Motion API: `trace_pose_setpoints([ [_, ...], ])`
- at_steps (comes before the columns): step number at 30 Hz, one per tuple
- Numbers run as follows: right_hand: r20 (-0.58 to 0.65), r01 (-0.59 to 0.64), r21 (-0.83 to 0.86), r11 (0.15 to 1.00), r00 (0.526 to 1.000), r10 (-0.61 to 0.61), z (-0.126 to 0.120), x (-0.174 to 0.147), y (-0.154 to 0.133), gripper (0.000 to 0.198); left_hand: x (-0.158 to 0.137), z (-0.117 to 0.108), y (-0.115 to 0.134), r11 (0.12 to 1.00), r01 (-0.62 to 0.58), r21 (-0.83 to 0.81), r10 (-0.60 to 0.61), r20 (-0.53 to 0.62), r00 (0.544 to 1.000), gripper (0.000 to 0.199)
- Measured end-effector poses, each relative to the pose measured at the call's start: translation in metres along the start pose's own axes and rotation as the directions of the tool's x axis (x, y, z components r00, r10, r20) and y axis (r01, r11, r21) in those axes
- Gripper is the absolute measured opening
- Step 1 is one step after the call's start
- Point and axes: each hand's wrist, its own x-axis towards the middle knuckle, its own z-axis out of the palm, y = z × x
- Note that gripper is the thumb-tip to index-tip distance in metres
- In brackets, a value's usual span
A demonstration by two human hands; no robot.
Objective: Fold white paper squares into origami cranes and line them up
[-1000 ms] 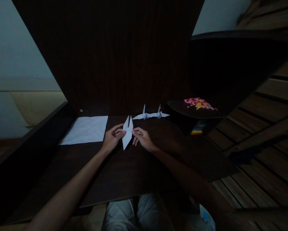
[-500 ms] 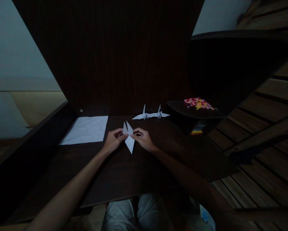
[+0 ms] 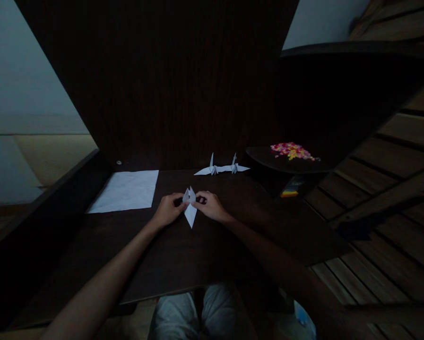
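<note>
A white folded paper (image 3: 191, 216) with pointed ends is held between my two hands, just above the dark desk. My left hand (image 3: 169, 208) pinches its left side, thumb on the near face. From the other side my right hand (image 3: 212, 206) pinches it the same way, some fingers curled behind. Two split points stand up at the far end, and one broad point faces me. Behind the hands, two folded paper cranes (image 3: 223, 169) stand side by side against the back panel. The fingertips behind the paper are partly hidden.
A creased white paper sheet (image 3: 126, 190) lies at the left of the desk (image 3: 176, 264). On a rounded shelf (image 3: 261, 156) at the right sits a pile of small colourful pieces (image 3: 292, 150). A low side board (image 3: 56, 203) borders the left.
The paper's far points have tilted and now look shorter and more upright. Both hands have shifted slightly, still gripping the paper. The cranes and the sheet lie where they were.
</note>
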Motion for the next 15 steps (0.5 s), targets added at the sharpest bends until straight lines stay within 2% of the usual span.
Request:
trace_pose_setpoints([
  [6,0.033,-0.012,0.015,1.0,0.999,0.012,0.0004,0.0006,0.0009,0.008,0.0016,0.0001,-0.0048,0.995,-0.072,0.065,0.071,0.01,0.997,0.015],
  [15,0.034,-0.015,0.042,0.999,0.999,0.013,0.0005,-0.0009,-0.0003,0.009,0.0005,0.0,-0.0043,0.993,-0.064,0.098,0.061,0.03,0.998,0.017],
])
